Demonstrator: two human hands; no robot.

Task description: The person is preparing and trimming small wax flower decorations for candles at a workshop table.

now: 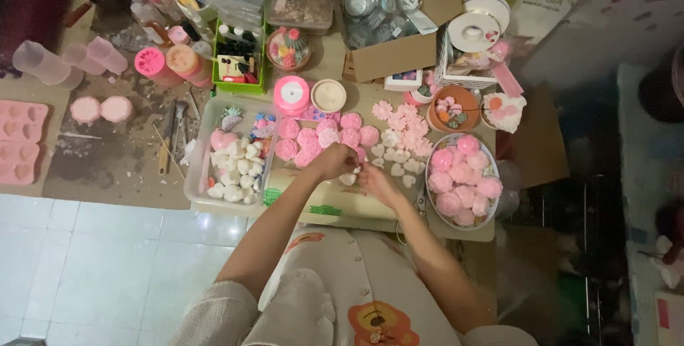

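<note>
My left hand point(333, 162) and my right hand point(376, 182) meet over the low work surface, both pinching a small white wax piece point(348, 179) between them. Just beyond the hands lie pink rose-shaped pieces point(320, 136) in rows and several small white heart shapes point(397, 161). A clear tray point(199, 175) with white and pink shapes stands left of my left hand. To the right of my right hand is a round bowl point(430, 175) heaped with pink roses.
Pink silicone moulds point(20, 139) lie at far left by plastic cups point(46, 64). A cardboard box point(392, 54) of clear containers, ribbon spools point(292, 95), a green basket point(239, 68) and tools point(171, 136) crowd the back. White floor tiles point(107, 260) show at lower left.
</note>
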